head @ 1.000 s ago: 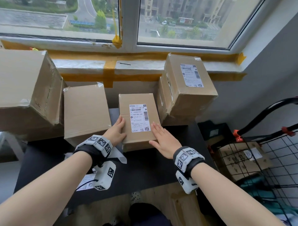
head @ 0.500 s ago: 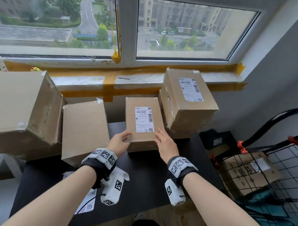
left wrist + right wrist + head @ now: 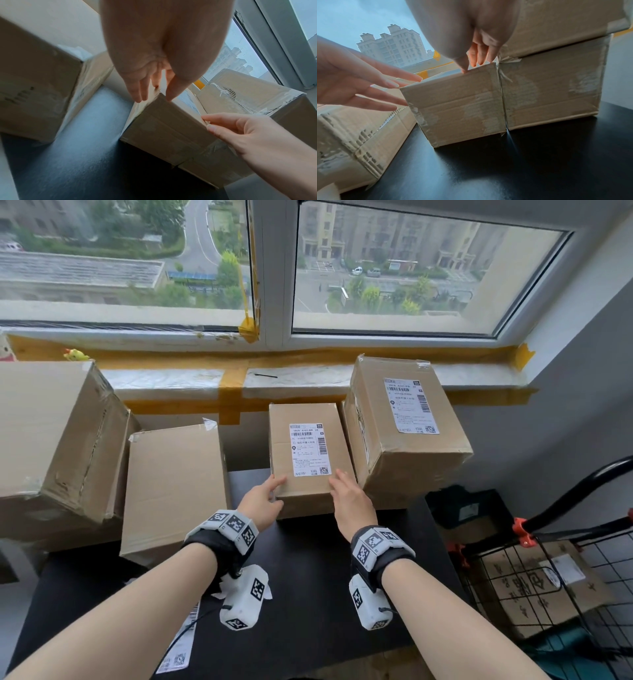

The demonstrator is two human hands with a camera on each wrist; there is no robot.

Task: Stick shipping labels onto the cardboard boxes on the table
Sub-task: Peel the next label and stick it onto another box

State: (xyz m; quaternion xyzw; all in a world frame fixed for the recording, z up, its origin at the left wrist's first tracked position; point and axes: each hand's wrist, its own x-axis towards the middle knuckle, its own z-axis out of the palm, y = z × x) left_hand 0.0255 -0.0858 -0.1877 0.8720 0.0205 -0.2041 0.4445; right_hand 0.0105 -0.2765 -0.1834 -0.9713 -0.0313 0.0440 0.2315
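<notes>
On the bench (image 3: 308, 559), the unlabelled box (image 3: 171, 484) waits left. Our left hand (image 3: 262, 501) and right hand (image 3: 352, 498), fingers straight, holding nothing, touch the labelled small box (image 3: 308, 460), now pushed farther back. Next we likely need a fresh label (image 3: 178, 642).

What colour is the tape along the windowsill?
Yellow-orange tape, clearest in the head view.
</notes>
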